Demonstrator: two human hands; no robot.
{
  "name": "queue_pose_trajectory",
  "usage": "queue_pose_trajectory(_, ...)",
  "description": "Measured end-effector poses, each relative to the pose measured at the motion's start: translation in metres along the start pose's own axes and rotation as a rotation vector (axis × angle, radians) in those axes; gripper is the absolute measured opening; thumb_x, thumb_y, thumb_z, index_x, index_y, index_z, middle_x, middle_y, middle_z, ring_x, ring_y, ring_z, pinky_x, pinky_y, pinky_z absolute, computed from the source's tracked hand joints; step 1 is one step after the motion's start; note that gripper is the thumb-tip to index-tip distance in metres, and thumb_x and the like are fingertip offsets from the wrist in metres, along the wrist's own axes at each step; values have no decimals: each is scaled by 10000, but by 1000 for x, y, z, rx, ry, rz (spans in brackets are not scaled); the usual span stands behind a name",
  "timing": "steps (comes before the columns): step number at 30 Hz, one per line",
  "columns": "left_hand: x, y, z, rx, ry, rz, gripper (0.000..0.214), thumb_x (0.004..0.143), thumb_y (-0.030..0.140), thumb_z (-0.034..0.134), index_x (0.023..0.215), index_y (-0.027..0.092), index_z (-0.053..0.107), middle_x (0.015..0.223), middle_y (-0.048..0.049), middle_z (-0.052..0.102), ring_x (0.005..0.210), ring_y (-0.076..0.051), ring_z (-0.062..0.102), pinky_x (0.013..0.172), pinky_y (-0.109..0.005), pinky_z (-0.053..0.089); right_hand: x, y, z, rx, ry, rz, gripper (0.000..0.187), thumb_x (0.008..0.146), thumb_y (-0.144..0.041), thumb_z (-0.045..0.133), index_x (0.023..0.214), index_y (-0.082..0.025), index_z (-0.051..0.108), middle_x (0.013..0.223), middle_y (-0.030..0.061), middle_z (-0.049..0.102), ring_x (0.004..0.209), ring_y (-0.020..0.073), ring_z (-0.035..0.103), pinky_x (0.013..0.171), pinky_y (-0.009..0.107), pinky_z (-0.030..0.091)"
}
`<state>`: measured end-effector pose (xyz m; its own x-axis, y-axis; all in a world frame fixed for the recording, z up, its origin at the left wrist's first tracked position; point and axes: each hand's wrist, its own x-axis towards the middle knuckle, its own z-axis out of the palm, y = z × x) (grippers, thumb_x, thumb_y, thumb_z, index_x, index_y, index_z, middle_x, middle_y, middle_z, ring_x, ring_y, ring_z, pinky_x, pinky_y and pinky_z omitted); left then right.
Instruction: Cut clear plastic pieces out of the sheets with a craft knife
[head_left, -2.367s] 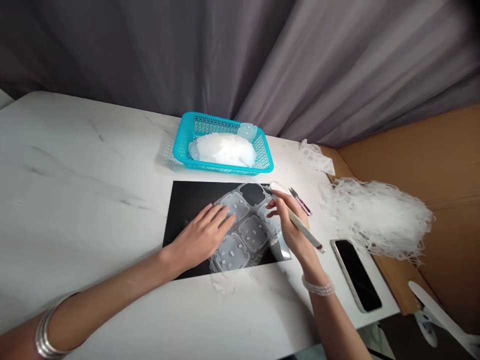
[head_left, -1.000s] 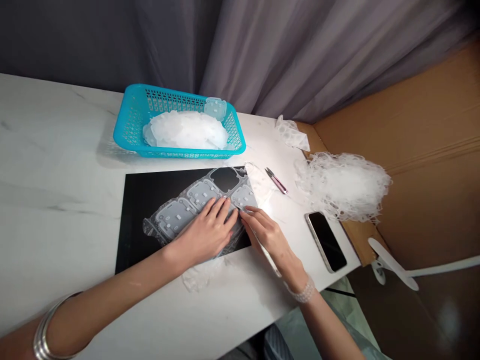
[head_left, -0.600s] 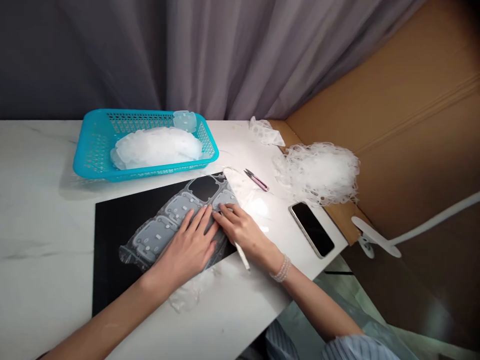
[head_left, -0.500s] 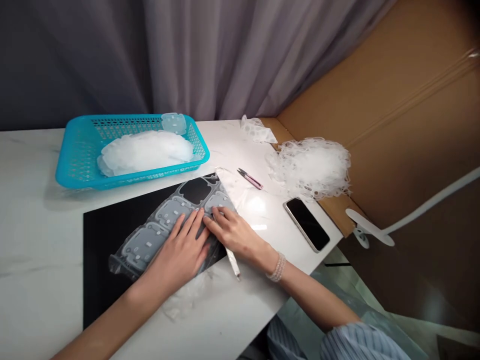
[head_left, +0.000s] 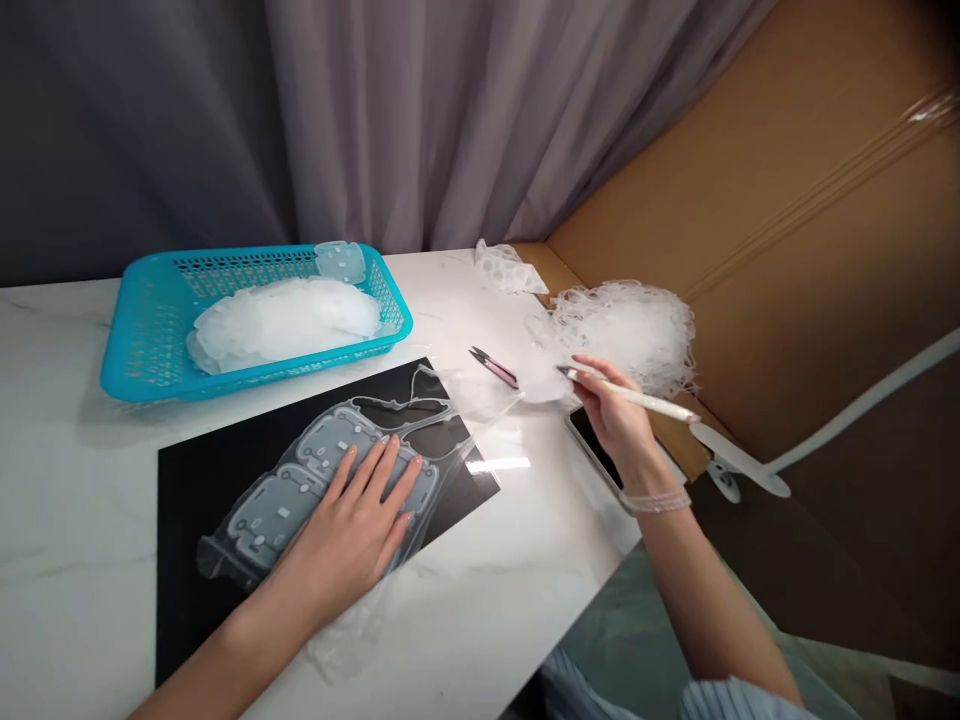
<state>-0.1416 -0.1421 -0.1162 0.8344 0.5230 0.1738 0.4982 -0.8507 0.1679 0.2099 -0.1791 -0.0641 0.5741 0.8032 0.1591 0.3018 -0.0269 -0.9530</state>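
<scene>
My left hand point(head_left: 352, 520) lies flat with fingers spread on a translucent sheet of moulded square pieces point(head_left: 300, 485). The sheet rests on a black mat point(head_left: 202, 470) on the white marble table point(head_left: 67, 480). My right hand point(head_left: 615, 420) is raised over the table's right side and is closed on a slim white pen-shaped tool point(head_left: 637, 398). A thin translucent strip of film point(head_left: 495, 390) stretches from the sheet's far end towards that hand. A phone point(head_left: 592, 440) lies partly hidden under it.
A turquoise basket point(head_left: 142, 340) heaped with translucent pieces stands behind the mat. Small pink-handled snips point(head_left: 493, 366) lie right of the mat. A fluffy pile of white offcuts point(head_left: 630, 325) sits on brown cardboard point(head_left: 787, 250). A grey curtain hangs behind. The table edge runs near my right arm.
My right hand has lifted off the sheet and swung right towards the offcut pile, drawing a strip of film away. My left hand stays pressed on the sheet. The camera has turned right.
</scene>
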Motion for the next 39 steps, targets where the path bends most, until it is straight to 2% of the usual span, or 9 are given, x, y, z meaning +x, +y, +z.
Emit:
queue_pose_trajectory(3, 15, 4, -21, -295, 26, -131, 452, 983, 304, 403, 1344, 140, 620, 1453, -188, 545, 1390, -363, 453, 1146, -579, 337, -17, -14, 12, 150, -28, 116, 218, 846, -316, 694, 1038, -219, 731, 966, 53, 763, 825, 169, 721, 798, 300, 578)
queue_pose_trajectory(6, 42, 6, -45, -884, 33, -412, 483, 984, 459, 407, 1186, 129, 697, 1236, -169, 691, 1208, -332, 613, 1071, -502, 453, -51, -44, 44, 60, -155, -39, 164, 908, -337, 656, 1007, -268, 768, 1071, 42, 760, 973, 203, 714, 883, 334, 565)
queue_pose_trajectory(9, 70, 6, -55, -1694, -200, -715, 650, 962, 630, 349, 1120, 103, 695, 1037, -176, 746, 965, -302, 721, 906, -454, 567, -79, -72, 61, -90, -458, -181, 284, 988, -414, 538, 1160, -315, 742, 1162, 35, 749, 1050, 229, 706, 886, 359, 569)
queue_pose_trajectory(12, 83, 5, -47, -2065, -319, -836, 518, 952, 535, 480, 1003, 74, 709, 907, -176, 761, 835, -260, 741, 859, -408, 586, -93, -84, 59, -90, -688, -128, 561, 989, -645, 348, 1370, -329, 611, 1298, 48, 694, 1161, 268, 671, 956, 422, 551)
queue_pose_trajectory(16, 77, 6, -32, -1996, -210, -867, 284, 773, 224, 742, 1019, 84, 714, 941, -161, 776, 903, -270, 743, 857, -388, 587, -92, -78, 46, 29, -444, 27, 913, 891, -809, 81, 1311, -233, 651, 897, 90, 790, 892, 260, 750, 852, 424, 585)
queue_pose_trajectory(20, 73, 9, -31, -1844, -222, -802, 270, 739, 236, 776, 972, 102, 752, 921, -126, 782, 875, -226, 736, 819, -308, 572, -79, -67, 51, -26, -300, 99, 639, 971, -698, 282, 881, -203, 676, 645, 57, 727, 629, 213, 705, 650, 339, 566)
queue_pose_trajectory(25, 74, 15, -31, -1683, -180, -724, 248, 732, 317, 816, 894, 132, 784, 891, -89, 782, 832, -184, 709, 772, -248, 533, -65, -61, 69, -161, -496, -45, 315, 924, -400, 618, 733, -233, 431, 997, 83, 747, 939, 242, 715, 809, 356, 538)
queue_pose_trajectory(31, 72, 10, -30, -1606, -176, -697, 234, 745, 325, 801, 891, 143, 784, 899, -84, 777, 851, -191, 697, 774, -262, 520, -58, -58, 69, -36, -851, -149, 251, 931, -227, 566, 790, -255, 360, 1132, 96, 688, 1291, 237, 576, 972, 376, 497)
queue_pose_trajectory(39, 73, -3, -37, -1597, -246, -650, 212, 719, 297, 822, 885, 171, 790, 875, -53, 780, 817, -165, 689, 762, -236, 508, -64, -44, 70, -142, -675, -283, 299, 936, -181, 543, 753, -246, 315, 988, 79, 704, 922, 205, 679, 760, 320, 500)
